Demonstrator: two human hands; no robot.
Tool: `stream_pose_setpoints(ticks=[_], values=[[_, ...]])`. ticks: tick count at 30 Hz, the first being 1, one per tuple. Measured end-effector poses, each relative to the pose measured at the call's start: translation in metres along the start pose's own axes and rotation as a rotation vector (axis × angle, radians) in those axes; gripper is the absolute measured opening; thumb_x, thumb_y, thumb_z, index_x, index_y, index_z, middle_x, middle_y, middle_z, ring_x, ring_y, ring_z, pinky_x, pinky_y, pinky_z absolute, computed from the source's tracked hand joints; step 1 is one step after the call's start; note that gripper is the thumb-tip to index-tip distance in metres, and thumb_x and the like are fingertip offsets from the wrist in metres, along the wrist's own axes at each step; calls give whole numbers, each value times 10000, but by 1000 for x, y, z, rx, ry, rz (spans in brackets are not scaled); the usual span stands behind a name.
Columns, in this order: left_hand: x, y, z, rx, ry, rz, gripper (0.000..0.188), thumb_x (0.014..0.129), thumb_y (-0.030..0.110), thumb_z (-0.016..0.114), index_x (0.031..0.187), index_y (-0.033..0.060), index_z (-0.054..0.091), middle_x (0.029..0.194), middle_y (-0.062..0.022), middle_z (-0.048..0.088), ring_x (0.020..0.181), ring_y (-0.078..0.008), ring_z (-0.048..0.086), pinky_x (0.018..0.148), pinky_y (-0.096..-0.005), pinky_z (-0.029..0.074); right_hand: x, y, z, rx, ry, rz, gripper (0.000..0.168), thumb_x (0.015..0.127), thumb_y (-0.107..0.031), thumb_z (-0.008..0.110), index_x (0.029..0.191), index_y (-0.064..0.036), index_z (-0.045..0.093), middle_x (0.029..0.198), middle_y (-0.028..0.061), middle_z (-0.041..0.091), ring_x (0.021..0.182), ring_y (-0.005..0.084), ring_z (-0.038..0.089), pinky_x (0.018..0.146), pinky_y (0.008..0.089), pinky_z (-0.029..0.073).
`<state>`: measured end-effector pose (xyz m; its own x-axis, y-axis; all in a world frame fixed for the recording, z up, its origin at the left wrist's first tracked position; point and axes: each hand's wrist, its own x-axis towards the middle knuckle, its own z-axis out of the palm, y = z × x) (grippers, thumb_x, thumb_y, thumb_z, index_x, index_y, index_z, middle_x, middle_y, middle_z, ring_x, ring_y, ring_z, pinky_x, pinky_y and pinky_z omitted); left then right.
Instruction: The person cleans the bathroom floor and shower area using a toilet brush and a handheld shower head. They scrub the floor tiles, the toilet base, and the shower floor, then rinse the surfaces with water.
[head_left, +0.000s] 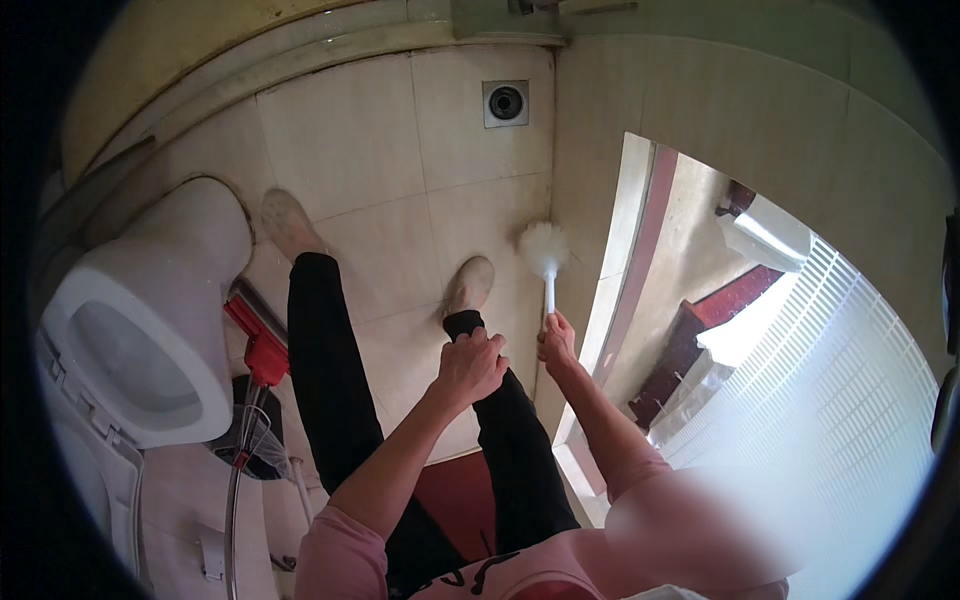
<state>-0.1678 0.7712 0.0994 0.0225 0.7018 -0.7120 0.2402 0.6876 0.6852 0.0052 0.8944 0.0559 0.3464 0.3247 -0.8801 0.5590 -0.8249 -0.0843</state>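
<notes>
My right hand (556, 343) is closed around the handle of a white toilet brush (550, 291). The brush's round bristle head points away from me, at the foot of the tiled wall; whether it touches the wall or floor I cannot tell. My left hand (474, 364) rests on my right trouser leg (510, 427), near the shin, its fingers bent over the black cloth. No object shows in it. To the left stands a white toilet bowl (135, 356) with its lid (82, 480) raised.
A red squeeze mop (262, 352) leans beside the toilet, over a dark bin (259, 427). A square floor drain (505, 103) lies near the far wall. At the right, a wall opening (652, 247) shows red furniture and a white grille.
</notes>
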Motion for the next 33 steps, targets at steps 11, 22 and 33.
stream_pose_setpoints(ticks=[11, 22, 33], values=[[2, -1, -7, -23, 7, -16, 281, 778, 266, 573, 997, 92, 560, 878, -134, 534, 806, -303, 576, 647, -427, 473, 17, -152, 119, 146, -68, -179, 110, 841, -163, 379, 750, -105, 360, 531, 29, 348, 375, 120, 292, 313, 268, 210], [-3, -9, -24, -1, -18, -7, 275, 782, 299, 559, 961, 91, 576, 850, -138, 548, 788, -308, 583, 632, -438, 474, -8, -53, 108, -502, 103, -835, 377, 888, -241, 424, 1197, -30, 472, 725, 217, 534, 648, 231, 554, 599, 381, 424], [-7, -11, -35, 30, 50, 9, 287, 792, 325, 548, 943, 82, 568, 844, -129, 538, 771, -296, 581, 619, -445, 468, 57, -140, 110, -501, 150, -761, 366, 879, -298, 451, 1180, -93, 485, 576, 98, 471, 493, 172, 473, 445, 334, 397]])
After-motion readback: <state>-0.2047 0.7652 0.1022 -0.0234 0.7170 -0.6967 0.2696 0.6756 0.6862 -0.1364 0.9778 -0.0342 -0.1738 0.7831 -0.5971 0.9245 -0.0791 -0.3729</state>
